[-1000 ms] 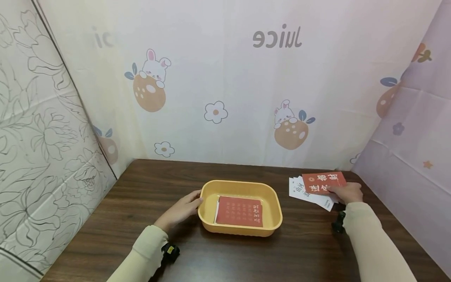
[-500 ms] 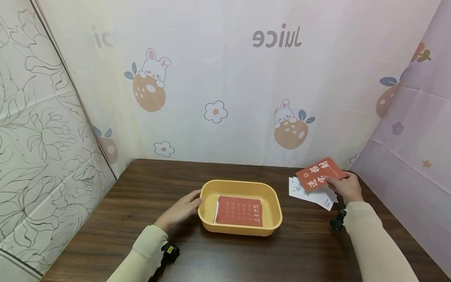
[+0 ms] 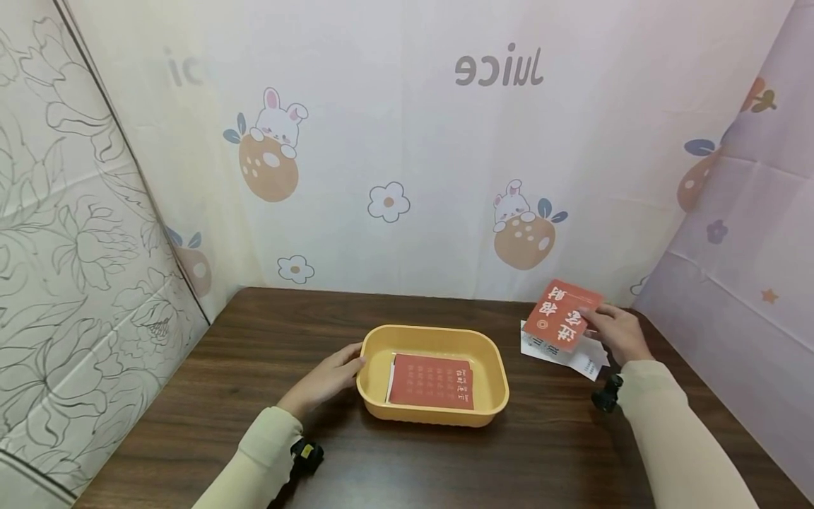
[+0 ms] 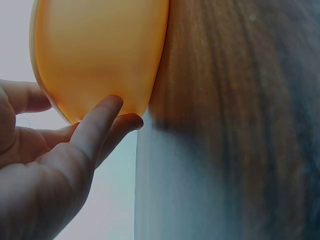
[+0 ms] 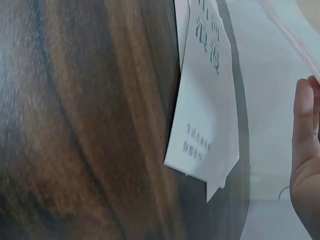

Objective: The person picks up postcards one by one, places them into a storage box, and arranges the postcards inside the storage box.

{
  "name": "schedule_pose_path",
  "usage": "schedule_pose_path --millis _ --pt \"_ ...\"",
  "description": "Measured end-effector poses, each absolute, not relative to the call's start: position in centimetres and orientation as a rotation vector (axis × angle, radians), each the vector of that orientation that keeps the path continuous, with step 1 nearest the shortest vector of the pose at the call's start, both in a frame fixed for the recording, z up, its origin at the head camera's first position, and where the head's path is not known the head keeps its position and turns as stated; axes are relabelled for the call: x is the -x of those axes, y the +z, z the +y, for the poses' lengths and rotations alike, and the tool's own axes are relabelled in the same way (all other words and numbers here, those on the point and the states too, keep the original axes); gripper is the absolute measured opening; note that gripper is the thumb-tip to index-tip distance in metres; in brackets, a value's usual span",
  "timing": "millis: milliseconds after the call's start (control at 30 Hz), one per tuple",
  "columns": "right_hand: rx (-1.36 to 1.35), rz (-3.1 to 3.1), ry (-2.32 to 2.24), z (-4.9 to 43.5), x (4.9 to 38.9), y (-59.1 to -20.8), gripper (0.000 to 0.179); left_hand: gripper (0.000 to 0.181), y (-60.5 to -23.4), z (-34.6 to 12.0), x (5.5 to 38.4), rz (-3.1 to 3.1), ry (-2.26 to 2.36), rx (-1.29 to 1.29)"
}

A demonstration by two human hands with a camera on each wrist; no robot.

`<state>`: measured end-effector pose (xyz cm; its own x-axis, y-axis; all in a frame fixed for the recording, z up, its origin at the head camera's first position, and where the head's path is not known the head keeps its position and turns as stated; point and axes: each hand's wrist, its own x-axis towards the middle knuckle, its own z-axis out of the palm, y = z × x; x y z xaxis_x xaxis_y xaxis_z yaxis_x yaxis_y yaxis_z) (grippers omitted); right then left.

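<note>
My right hand [image 3: 622, 332] pinches a red card [image 3: 563, 314] with pale Chinese characters by its right edge. It tilts above white printed cards [image 3: 584, 357] that overlap on the table at the right. In the right wrist view, the white cards [image 5: 205, 105] lie flat, and my fingers [image 5: 305, 115] show at the right edge. On the other side, my left hand [image 3: 327, 375] touches the left end of a yellow plastic tray [image 3: 439, 416]. Its fairly straight fingers [image 4: 97, 125] lie against the tray's outer wall [image 4: 105, 55]. A red card [image 3: 431, 382] lies inside over a white-edged one.
The brown wood-grain table [image 3: 305, 318] carries the tray near its middle. Behind it hangs a pale printed curtain [image 3: 432, 155]. Patterned cloth also borders the left and right sides. A small black device [image 3: 307, 456] sits on each wrist.
My right hand has moved slightly left with the red card, which has turned so its characters run at a steeper slant. The left hand and the tray stay in place.
</note>
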<state>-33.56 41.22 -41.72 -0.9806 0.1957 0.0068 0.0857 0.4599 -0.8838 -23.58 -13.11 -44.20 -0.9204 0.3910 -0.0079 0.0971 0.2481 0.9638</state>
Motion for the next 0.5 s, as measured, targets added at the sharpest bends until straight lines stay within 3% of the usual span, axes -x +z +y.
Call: schedule_pose_path --millis 500 --pt "-0.101 -2.697 1.585 37.7 34.3 -38.3 0.073 0.049 -44.3 -13.1 23.6 2.263 1.742 -0.472"
